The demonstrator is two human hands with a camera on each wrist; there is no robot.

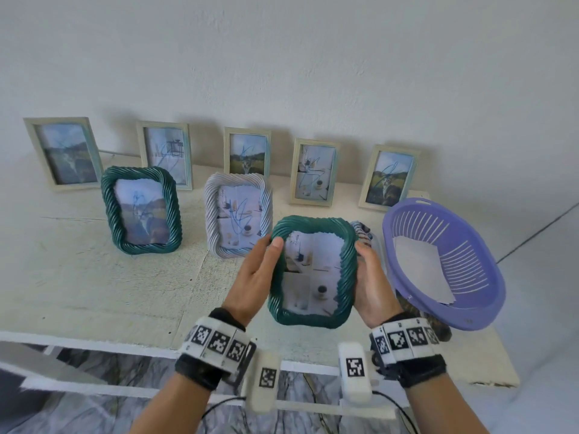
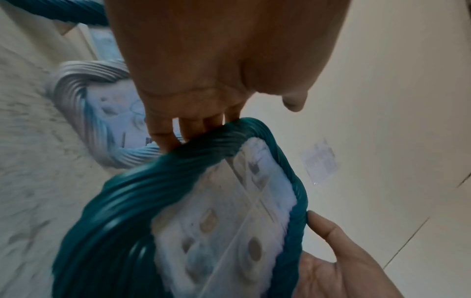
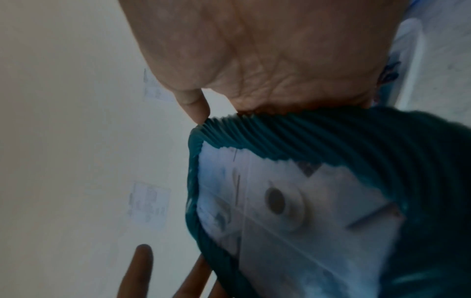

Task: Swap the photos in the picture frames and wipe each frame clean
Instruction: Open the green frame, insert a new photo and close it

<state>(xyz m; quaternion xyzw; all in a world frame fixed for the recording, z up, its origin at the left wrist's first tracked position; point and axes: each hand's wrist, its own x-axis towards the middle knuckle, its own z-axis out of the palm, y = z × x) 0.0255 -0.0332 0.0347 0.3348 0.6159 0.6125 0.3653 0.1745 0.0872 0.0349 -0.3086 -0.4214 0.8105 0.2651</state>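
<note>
It looks like a home room. Framed photos (image 1: 247, 151) stand on a white table (image 1: 94, 277) against a plain wall (image 1: 282, 57).

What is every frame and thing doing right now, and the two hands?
Held green frame: lifted off the table, photo inside, glass without scribbles.
Left hand: grips its left edge.
Right hand: grips its right edge.
Other green frame: standing, blue scribble on glass.
White twisted frame: standing, scribbled.
Five pale frames: standing by the wall, scribbled.
Purple basket: tilted, white paper inside.
Striped cloth: lying behind the held frame.
</note>
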